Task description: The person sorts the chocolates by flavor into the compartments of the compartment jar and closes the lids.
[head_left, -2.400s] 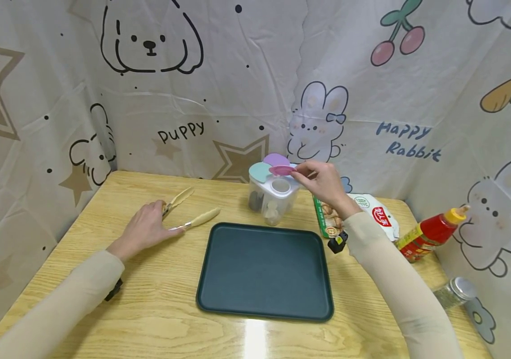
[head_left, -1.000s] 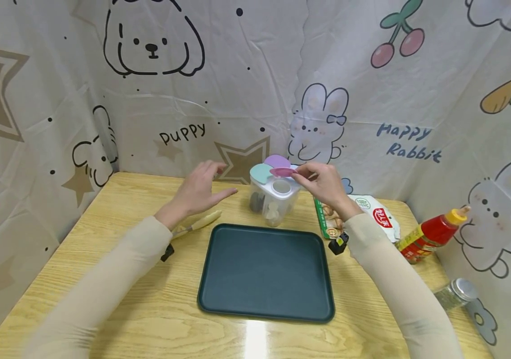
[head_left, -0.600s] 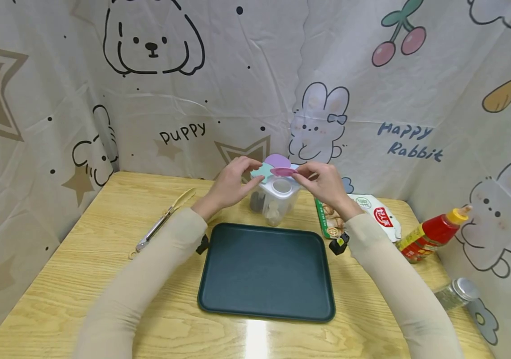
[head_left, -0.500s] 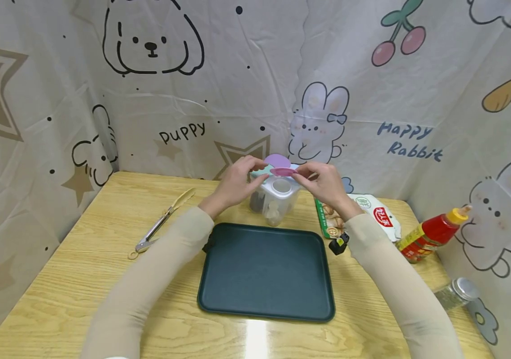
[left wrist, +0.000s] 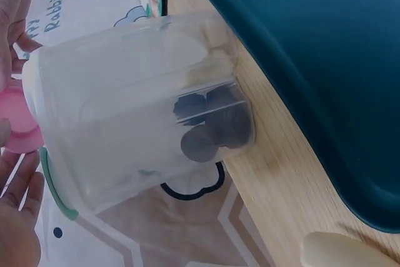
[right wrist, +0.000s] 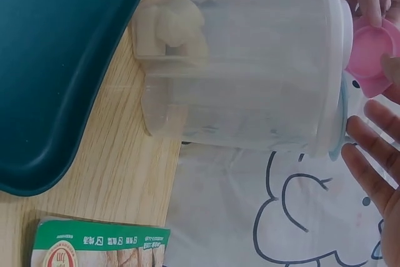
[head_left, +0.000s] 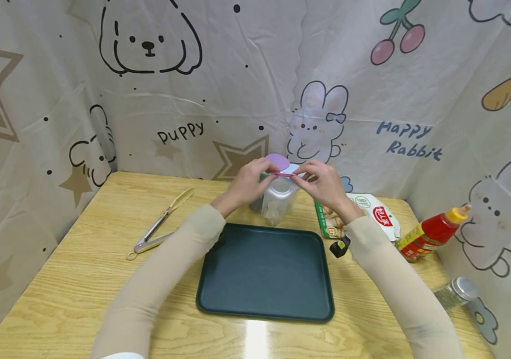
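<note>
Since the earlier head view, the left hand [head_left: 247,185] had left the tongs [head_left: 158,227] lying at nine o'clock on the table [head_left: 58,279] and come up to the clear compartment jar [head_left: 277,202], where the right hand [head_left: 322,185] was pinching the pink flap lid [head_left: 284,174].

From the head camera, the jar stood upright at twelve o'clock of the dark green tray [head_left: 265,271], just beyond its far edge. Both hands met over its top, left from ten o'clock, right from two o'clock, about equally near. The right thumb and forefinger were clamped on the pink flap; the left fingertips were curled in at the jar's rim beside the purple flap [head_left: 276,162], though whether they gripped it could not be told. Writing on the backdrop read "puppy" and "Happy Rabbit". A red-labelled food packet [head_left: 372,214] and a red sauce bottle [head_left: 432,232] lay at three o'clock; their print was too small to read.

At the left wrist, the jar [left wrist: 144,110] showed dark round pieces in one compartment, and the pink flap [left wrist: 22,129] sat against fingers at nine o'clock.

At the right wrist, pale lumps filled another compartment, with the pink flap [right wrist: 374,54] at two o'clock and fingers [right wrist: 375,154] spread below it.
</note>
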A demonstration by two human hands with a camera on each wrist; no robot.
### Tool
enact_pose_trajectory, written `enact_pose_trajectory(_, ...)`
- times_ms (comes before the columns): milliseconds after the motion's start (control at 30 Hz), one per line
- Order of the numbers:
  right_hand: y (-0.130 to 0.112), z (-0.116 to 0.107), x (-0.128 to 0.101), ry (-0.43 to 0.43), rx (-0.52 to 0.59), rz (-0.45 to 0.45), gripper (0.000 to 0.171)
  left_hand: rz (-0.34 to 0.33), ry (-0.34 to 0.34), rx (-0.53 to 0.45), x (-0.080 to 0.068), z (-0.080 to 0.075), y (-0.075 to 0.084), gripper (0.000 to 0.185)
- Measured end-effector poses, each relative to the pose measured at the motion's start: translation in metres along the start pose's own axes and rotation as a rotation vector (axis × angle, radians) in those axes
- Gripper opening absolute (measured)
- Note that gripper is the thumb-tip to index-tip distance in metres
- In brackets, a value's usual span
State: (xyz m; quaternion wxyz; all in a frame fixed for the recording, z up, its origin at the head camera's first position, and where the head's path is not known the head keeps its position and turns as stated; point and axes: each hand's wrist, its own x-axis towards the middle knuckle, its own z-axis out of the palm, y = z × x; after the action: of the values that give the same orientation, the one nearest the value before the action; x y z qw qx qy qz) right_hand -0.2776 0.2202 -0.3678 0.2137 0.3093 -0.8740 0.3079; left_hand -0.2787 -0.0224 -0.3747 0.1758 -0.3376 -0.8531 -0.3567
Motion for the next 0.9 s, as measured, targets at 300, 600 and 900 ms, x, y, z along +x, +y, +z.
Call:
enact_pose_trajectory(300,-0.009,-0.001,-0.009,-0.030,-0.083,-0.038,0.018,0.105,-0.044,0.068,-0.011,-0.003,-0.001,0.015)
enact_pose_trajectory(600,-0.015,0.003,-0.015,-0.098,-0.174,-0.057,0.023,0.180,-0.077,0.119,-0.020,-0.003,-0.004,0.018)
enact_pose_trajectory(900,-0.020,0.011,-0.021,-0.075,-0.151,0.009,0.026,0.175,-0.037,0.129,-0.024,0.002,-0.004,0.018)
